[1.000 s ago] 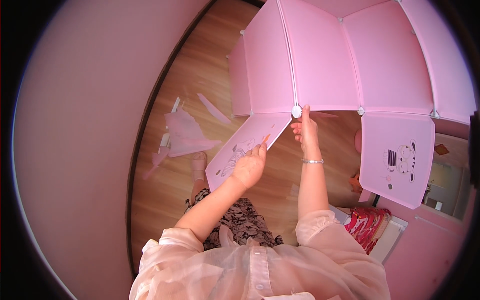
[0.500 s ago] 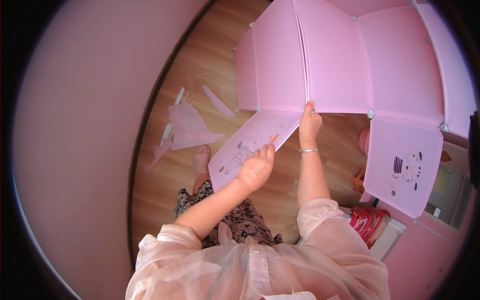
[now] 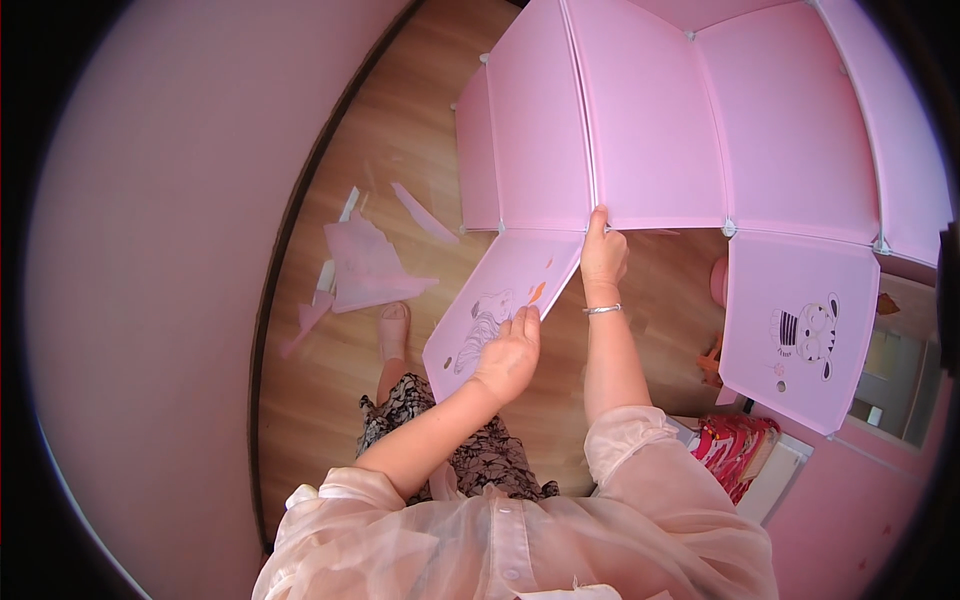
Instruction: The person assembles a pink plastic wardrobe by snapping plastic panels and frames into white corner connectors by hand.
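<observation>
A pink panel cabinet (image 3: 660, 130) with white corner connectors fills the upper right. From its front edge a pink door panel with a zebra drawing (image 3: 467, 327) hangs toward me. My left hand (image 3: 508, 356) lies with fingers stretched against this panel, beside the drawing. At the panel's upper right corner, my right hand (image 3: 604, 258) is closed, thumb up, on the cabinet's front edge where two panels meet. Its fingers are partly hidden, so exactly what they wrap around is unclear. Further right hangs a second door panel with a striped animal drawing (image 3: 805, 335).
Torn pink sheet pieces (image 3: 365, 265) lie on the wooden floor (image 3: 400, 130) at left. A pink wall (image 3: 170, 250) rises beyond a dark edge strip. At lower right are a red patterned bundle (image 3: 735, 450) and a mirror-like panel (image 3: 895, 370).
The zebra door panel has swung slightly to the right, with my left hand still flat against it. My right hand keeps its hold at the cabinet edge. The whole view has shifted a little.
</observation>
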A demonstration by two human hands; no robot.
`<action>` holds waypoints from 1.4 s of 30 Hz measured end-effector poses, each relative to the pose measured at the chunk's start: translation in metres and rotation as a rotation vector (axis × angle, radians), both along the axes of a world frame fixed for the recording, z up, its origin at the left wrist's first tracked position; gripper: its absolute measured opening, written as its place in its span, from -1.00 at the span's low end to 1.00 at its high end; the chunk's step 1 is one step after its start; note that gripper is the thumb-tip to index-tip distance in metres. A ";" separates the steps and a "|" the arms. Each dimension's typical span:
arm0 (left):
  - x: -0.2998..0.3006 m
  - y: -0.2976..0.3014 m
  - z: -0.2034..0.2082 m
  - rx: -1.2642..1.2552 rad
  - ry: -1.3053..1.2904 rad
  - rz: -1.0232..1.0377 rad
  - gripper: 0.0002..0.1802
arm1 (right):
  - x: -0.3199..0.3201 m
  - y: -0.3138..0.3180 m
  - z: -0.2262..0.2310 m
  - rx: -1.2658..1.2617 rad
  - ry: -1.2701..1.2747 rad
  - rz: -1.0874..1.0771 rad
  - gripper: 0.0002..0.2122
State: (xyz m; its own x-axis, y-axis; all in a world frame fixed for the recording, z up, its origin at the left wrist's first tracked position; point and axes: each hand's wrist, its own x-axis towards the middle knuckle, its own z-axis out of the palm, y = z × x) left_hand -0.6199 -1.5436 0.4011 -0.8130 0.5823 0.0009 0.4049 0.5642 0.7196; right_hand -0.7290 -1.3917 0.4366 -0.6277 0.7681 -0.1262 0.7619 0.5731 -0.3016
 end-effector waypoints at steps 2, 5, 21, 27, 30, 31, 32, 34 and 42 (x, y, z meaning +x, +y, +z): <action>-0.012 -0.013 0.002 -0.020 -0.023 -0.035 -0.47 | 0.003 0.002 -0.003 -0.015 0.016 0.009 -0.39; -0.018 -0.020 0.009 -0.085 -0.031 -0.062 -0.51 | 0.003 0.005 -0.005 -0.006 0.030 0.015 -0.40; -0.012 -0.020 -0.008 0.008 -0.017 -0.071 -0.45 | 0.019 0.022 0.004 -0.424 -0.023 0.044 -0.33; 0.055 0.080 -0.013 0.215 -0.198 0.194 -0.38 | 0.065 0.026 -0.008 -0.659 0.193 0.263 -0.52; 0.061 0.101 -0.018 0.325 -0.233 0.211 -0.37 | 0.055 0.027 -0.010 -0.473 0.087 0.369 -0.63; 0.060 0.100 -0.017 0.322 -0.232 0.213 -0.37 | 0.049 0.026 -0.007 -0.475 0.088 0.370 -0.63; 0.058 0.097 -0.017 0.353 -0.260 0.176 -0.37 | 0.044 0.024 -0.004 -0.388 0.047 0.389 -0.67; 0.047 0.085 -0.018 0.380 -0.281 0.136 -0.38 | 0.043 0.022 -0.009 -0.301 0.016 0.407 -0.70; -0.069 0.032 -0.015 0.419 0.089 0.131 -0.79 | 0.051 0.052 -0.012 0.047 0.098 0.746 -0.84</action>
State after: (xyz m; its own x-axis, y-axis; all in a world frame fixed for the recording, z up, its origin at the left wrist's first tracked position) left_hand -0.6889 -1.5120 0.3859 -0.8659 0.4088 0.2883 0.4204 0.2822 0.8624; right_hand -0.6783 -1.3399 0.4247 -0.9903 0.1378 -0.0202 0.1372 0.9407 -0.3103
